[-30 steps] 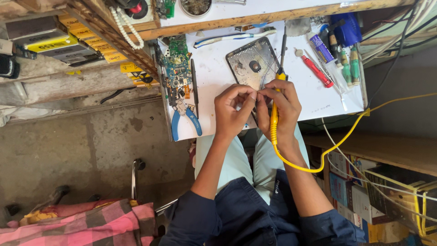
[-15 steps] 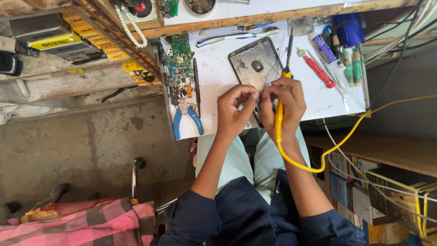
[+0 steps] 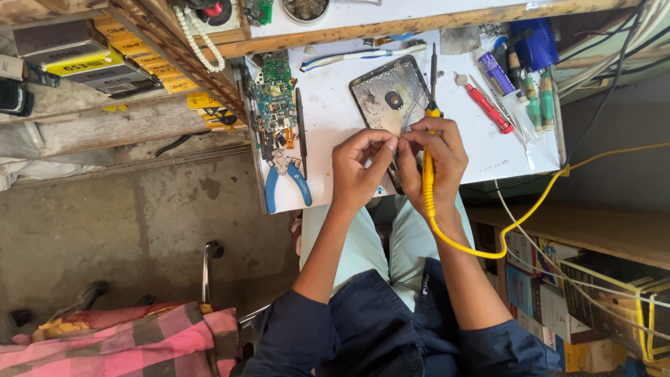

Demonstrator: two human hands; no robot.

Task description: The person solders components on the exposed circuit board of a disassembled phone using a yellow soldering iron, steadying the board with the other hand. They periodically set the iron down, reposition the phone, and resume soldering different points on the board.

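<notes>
My right hand (image 3: 436, 162) grips a yellow soldering iron (image 3: 428, 150), its dark tip pointing away over the white worktop (image 3: 335, 119) and its yellow cord looping off to the right. My left hand (image 3: 357, 167) pinches something very small between thumb and forefinger, touching the right fingers; what it is I cannot tell. Just beyond both hands lies an opened phone frame (image 3: 391, 94), metal side up. A green circuit board (image 3: 276, 94) lies at the worktop's left edge.
Blue-handled pliers (image 3: 286, 183) lie near the worktop's front left corner. A red screwdriver (image 3: 487, 106), tubes and small bottles (image 3: 520, 73) sit at the right. Yellow boxes (image 3: 139, 52) line a wooden shelf on the left. Stacked boxes (image 3: 558, 300) stand at lower right; a pink plaid cloth (image 3: 118, 345) at lower left.
Both hands stay together over the phone frame with the iron held the same way. The view has shifted slightly; nothing was picked up or set down.
</notes>
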